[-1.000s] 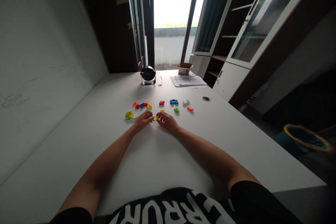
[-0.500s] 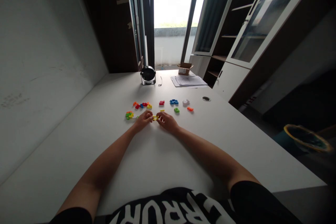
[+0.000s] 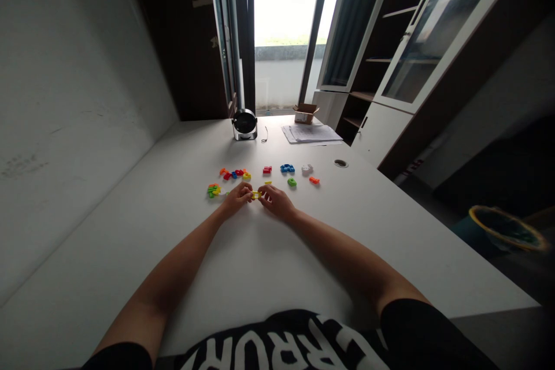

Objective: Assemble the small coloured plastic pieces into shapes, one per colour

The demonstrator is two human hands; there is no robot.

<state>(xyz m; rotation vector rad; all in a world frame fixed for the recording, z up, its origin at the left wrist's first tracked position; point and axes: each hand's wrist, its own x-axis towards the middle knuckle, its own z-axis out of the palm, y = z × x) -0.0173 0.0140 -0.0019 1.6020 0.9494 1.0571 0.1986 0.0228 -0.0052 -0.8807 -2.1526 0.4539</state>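
Left hand and right hand grip a yellow plastic piece with closed fingers, mid-counter, coloured pieces just beyond.

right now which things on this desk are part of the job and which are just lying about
Part of the job: left hand, right hand, yellow plastic piece held between them, coloured plastic pieces scattered ahead.

Just lying about: desk fan, stack of papers, open cardboard box, round desk grommet.
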